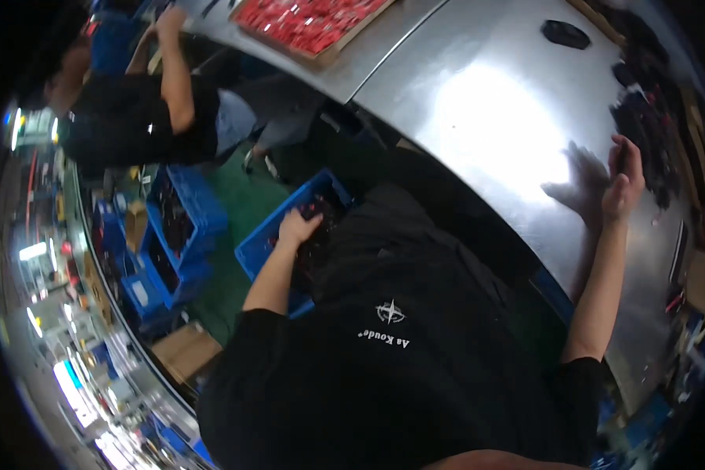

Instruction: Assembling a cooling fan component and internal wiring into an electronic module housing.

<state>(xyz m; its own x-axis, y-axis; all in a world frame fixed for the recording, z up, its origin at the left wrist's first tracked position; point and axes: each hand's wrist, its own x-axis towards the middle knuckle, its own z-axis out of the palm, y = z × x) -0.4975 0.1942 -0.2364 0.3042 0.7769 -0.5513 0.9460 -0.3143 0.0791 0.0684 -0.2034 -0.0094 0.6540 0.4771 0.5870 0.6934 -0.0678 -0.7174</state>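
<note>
My left hand [296,229] reaches down into a blue plastic crate [251,249] of small black parts [312,254] with bits of red. Its fingers curl among the parts, and their tips are hidden; what they hold cannot be made out. Over the right side of the metal table [415,86], my right hand [624,184] is raised with nothing in it, the fingers apart and slightly bent. Its shadow falls on the tabletop beside it. Nearest to this hand is a heap of dark parts [646,137] along the table's far right side.
A shallow tray [313,23] of red pieces lies at the table's far left, a black oblong object [565,34] at the far right. Stacked blue crates [182,223] and a cardboard box [186,352] stand on the left. Another person [137,117] works at the upper left.
</note>
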